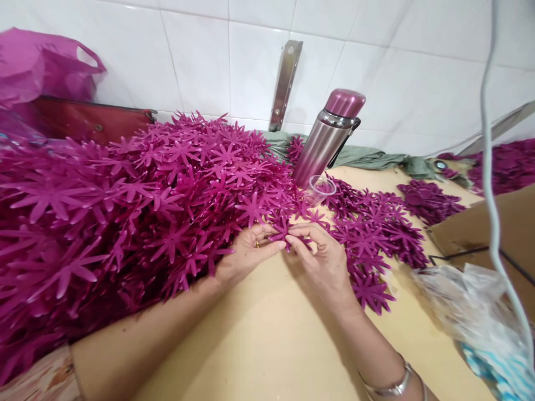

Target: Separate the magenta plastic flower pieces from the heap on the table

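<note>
Between my two hands is a magenta flower-shaped piece (281, 233) with narrow finger-like petals. My left hand (254, 250) pinches its left side between thumb and fingers. On the other side my right hand (321, 256) grips it near the middle with thumb and forefinger. A big heap of the same magenta pieces (167, 189) rises on the left, up against my left forearm. More pieces lie in a looser pile (371, 234) just right of my right hand. What sits at the pinched centre is hidden by my fingertips.
A magenta-and-steel flask (321, 142) stands behind my hands, with a clear plastic cup (320, 189) before it. To the right are a cardboard box (493, 228), clear plastic bags (463, 295) and a hanging white cable (487, 139). A tiled wall (196, 61) closes the back.
</note>
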`<state>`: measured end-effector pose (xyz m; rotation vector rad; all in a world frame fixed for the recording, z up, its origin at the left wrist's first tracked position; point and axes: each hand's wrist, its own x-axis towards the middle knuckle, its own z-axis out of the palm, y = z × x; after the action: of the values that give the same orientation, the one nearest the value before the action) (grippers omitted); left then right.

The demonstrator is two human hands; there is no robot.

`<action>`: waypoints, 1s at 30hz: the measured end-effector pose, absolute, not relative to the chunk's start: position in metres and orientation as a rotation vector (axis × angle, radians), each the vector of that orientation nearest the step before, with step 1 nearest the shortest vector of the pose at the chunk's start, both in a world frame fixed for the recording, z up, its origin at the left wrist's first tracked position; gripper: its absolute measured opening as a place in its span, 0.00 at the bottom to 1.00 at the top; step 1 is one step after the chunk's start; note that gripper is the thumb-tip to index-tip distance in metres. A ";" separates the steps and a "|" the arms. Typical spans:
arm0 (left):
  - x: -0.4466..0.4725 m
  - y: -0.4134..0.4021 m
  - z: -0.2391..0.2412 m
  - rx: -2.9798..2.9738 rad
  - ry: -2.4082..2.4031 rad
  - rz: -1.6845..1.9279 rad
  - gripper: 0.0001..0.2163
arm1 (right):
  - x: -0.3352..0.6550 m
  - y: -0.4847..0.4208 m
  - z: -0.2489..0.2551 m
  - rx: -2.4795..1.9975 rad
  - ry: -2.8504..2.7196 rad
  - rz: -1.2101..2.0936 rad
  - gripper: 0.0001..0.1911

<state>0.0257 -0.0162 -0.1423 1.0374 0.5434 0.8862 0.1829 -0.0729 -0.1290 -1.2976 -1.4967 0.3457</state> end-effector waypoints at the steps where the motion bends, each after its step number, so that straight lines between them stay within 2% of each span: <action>1: 0.026 -0.016 -0.143 1.037 0.542 0.881 0.17 | 0.183 -0.073 -0.129 -1.310 -1.505 0.341 0.04; 14: 0.022 -0.021 -0.138 1.075 0.674 0.903 0.12 | 0.183 -0.075 -0.128 -1.378 -1.474 0.490 0.10; 22: 0.022 -0.022 -0.136 0.984 0.733 0.931 0.11 | 0.181 -0.075 -0.127 -1.372 -1.528 0.503 0.08; 26: 0.021 -0.022 -0.134 1.072 0.722 0.917 0.09 | 0.179 -0.076 -0.125 -1.430 -1.556 0.412 0.16; 30: 0.021 -0.021 -0.134 1.212 0.681 0.915 0.07 | 0.178 -0.079 -0.124 -1.442 -1.470 0.404 0.10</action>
<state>0.0206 -0.0207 -0.1338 1.2119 0.6811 0.9149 0.1777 -0.0788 -0.1244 -1.4416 -1.4702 0.4039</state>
